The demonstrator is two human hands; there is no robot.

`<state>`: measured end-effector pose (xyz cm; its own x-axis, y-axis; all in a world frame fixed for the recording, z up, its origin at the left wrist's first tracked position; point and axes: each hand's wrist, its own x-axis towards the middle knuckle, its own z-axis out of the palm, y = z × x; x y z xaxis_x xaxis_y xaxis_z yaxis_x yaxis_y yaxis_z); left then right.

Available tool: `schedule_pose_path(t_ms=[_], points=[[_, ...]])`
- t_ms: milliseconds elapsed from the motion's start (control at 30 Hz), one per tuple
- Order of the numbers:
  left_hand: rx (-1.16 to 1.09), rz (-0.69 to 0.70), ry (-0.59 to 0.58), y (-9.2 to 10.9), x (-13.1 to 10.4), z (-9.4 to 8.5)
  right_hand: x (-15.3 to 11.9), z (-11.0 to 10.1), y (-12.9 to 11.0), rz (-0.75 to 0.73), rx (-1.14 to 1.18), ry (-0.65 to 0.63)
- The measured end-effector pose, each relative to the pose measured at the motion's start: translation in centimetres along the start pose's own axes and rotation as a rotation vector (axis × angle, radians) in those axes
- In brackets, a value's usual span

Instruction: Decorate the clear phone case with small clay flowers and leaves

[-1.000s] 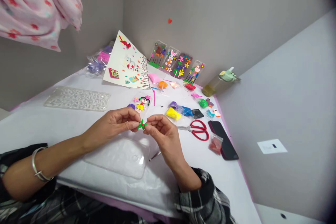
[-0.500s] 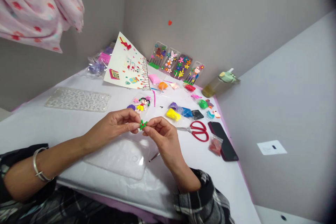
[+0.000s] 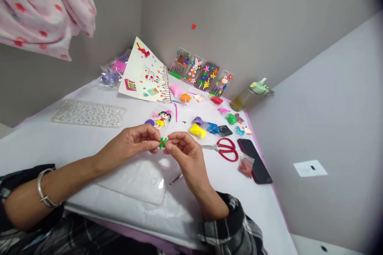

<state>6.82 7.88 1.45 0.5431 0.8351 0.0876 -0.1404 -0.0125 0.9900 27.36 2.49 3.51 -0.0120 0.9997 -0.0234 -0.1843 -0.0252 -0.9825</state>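
Between the fingertips of both hands is a small green clay flower (image 3: 162, 142) with a red middle. My left hand (image 3: 136, 139) pinches its left side between thumb and fingers. From the right, my right hand (image 3: 185, 151) pinches a petal on the other side. Below my hands a clear plastic case (image 3: 134, 185) lies flat on the table. A thin tool (image 3: 176, 179) lies partly hidden behind my right hand. Just beyond my fingers is a clear case with a clay girl figure (image 3: 162, 119) and pink flowers on it.
Red-handled scissors (image 3: 227, 150), a dark phone (image 3: 254, 161) and several bagged clay lumps (image 3: 213, 128) lie to the right. A textured clear tray (image 3: 89, 113) is at left. Decorated cases (image 3: 194, 67) and a bottle (image 3: 247, 95) stand by the wall, near a decorated sheet (image 3: 143, 79).
The green flower has turned slightly between my fingertips, and my right fingers have shifted a little. The things on the table are where they were.
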Motion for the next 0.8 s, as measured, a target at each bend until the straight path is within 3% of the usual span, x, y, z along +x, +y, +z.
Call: schedule_pose_path(t_ms=[167,367,500,800], points=[[0.011,0.007,0.015,0.3,0.0,0.1,-0.1,0.3,0.3,-0.047,-0.098,0.046],[0.052,0.05,0.075,0.8,0.0,0.7,-1.0,0.6,0.8,-0.294,-0.384,0.062],[0.008,0.046,0.045,0.7,0.0,1.3,-1.2,0.5,1.0,-0.414,-0.509,0.096],[0.011,0.018,0.036,0.7,-0.2,1.3,-1.1,0.6,0.9,-0.493,-0.544,0.116]])
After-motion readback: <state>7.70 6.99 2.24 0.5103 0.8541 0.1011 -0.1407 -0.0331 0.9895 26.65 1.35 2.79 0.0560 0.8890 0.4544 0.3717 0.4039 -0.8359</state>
